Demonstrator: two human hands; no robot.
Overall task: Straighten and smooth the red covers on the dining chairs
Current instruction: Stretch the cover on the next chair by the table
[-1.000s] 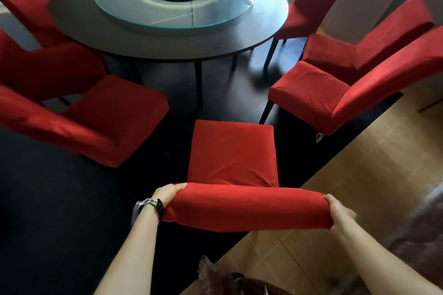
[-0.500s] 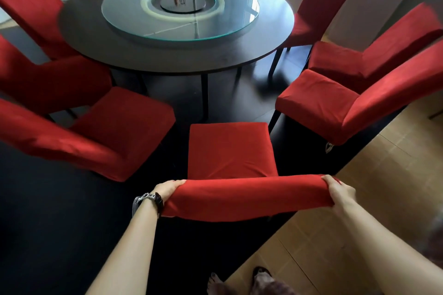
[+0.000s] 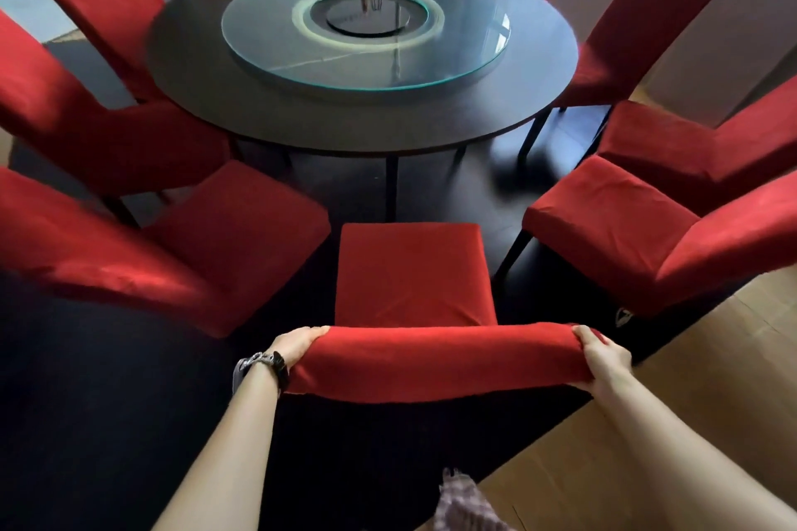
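Room: dark floor (image 3: 108, 423) under the dining set, giving way to pale wood flooring (image 3: 690, 423) at the right; light walls behind.
Counter: round and dark (image 3: 207, 69), standing in the middle of the ring of chairs, with a round glass turntable (image 3: 366, 56) on top of it.
Near chair: straight ahead of the person, its seat (image 3: 412, 272) facing the counter and its backrest (image 3: 435, 362) nearest the viewer, seen from above.
Red cover: wraps the whole near chair; the cloth over the backrest top looks rounded and fairly taut, while faint creases show on the seat near the back.
Left hand (image 3: 297, 345): clamped on the left end of the backrest top, fingers curled over the cover; a dark watch (image 3: 265, 362) sits at the wrist.
Right hand (image 3: 604, 356): clamped on the right end of the same backrest top, fingers wrapped over the cloth edge.
Hands together: well apart, one at each end of the backrest, both arms stretched forward.
Left chairs: two red-covered ones (image 3: 207, 246) angled toward the counter, blurred at the edge.
Right chairs: two more (image 3: 625, 237) just beside the near chair, with another (image 3: 638, 26) beyond them by the wall.
Far side: further red chair backs (image 3: 99, 0) rise behind the counter.
Bottom edge: a scrap of patterned cloth (image 3: 461, 504), too blurred to tell what it is.
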